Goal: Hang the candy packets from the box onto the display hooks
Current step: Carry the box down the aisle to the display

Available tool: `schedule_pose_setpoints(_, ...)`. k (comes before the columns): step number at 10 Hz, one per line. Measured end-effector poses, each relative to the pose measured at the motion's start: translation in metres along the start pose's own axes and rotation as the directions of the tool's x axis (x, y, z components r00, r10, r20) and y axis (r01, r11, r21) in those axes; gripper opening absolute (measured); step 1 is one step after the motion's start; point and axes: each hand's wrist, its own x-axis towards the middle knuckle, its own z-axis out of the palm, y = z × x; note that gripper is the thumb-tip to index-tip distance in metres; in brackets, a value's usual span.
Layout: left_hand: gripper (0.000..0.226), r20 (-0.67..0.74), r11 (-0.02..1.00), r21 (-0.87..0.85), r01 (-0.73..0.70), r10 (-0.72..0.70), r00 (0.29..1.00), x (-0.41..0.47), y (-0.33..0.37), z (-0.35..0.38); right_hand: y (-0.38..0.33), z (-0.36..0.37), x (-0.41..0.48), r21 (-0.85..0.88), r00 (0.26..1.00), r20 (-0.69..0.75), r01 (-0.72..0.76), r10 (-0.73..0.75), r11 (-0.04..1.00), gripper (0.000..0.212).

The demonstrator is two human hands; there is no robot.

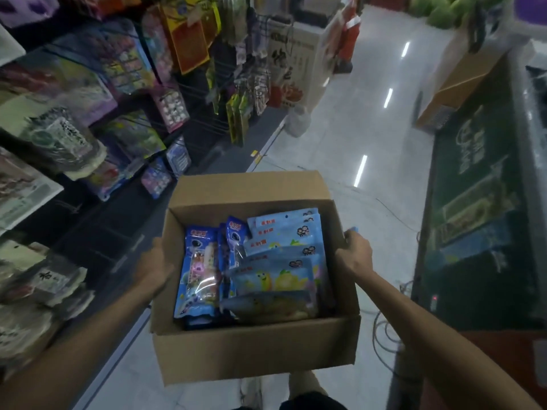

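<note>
The person's two arms reach out to a cardboard box (251,350) held over the shop floor (370,128). The right hand (353,255) curls its fingers round the box's right edge. The left hand (157,261) is on the left side, but its fingers are hidden. Blue candy packets (266,261) lie inside the box. The display hooks (207,124) are up on the left.

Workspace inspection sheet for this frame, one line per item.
Surface: glossy tiled floor; no table seen.
Job's things: open cardboard box full of candy packets; display hooks on the left, partly stocked.
Clutter: another carton far right.
Hands: left hand against the box's left wall, fingers hidden; right hand grips the right rim.
Cables: cable coils loose on the floor, right.
Surroundings: shop aisle; green cabinet on the right.
</note>
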Motion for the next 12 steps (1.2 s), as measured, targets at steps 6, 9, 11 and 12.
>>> schedule_pose_setpoints(6, 0.046, 0.059, 0.88, -0.209, 0.426, -0.424, 0.904, 0.15, 0.05, 0.0, -0.192, 0.051, 0.285, -0.152, 0.933, 0.212, 0.327, -0.292, 0.933, 0.029)
schedule_pose_setpoints(9, 0.046, 0.036, 0.888, -0.18, 0.423, -0.423, 0.905, 0.226, 0.042, -0.016, -0.297, 0.062, 0.352, -0.182, 0.908, 0.239, 0.39, -0.344, 0.903, 0.033)
schedule_pose_setpoints(11, 0.044, -0.018, 0.875, -0.203, 0.44, -0.453, 0.891, 0.242, 0.054, -0.025, -0.331, 0.067, 0.375, -0.194, 0.892, 0.267, 0.421, -0.366, 0.886, 0.036)
schedule_pose_setpoints(12, 0.046, 0.005, 0.841, -0.281, 0.462, -0.48, 0.877, 0.241, 0.066, -0.026, -0.344, 0.07, 0.382, -0.207, 0.885, 0.276, 0.436, -0.376, 0.876, 0.038)
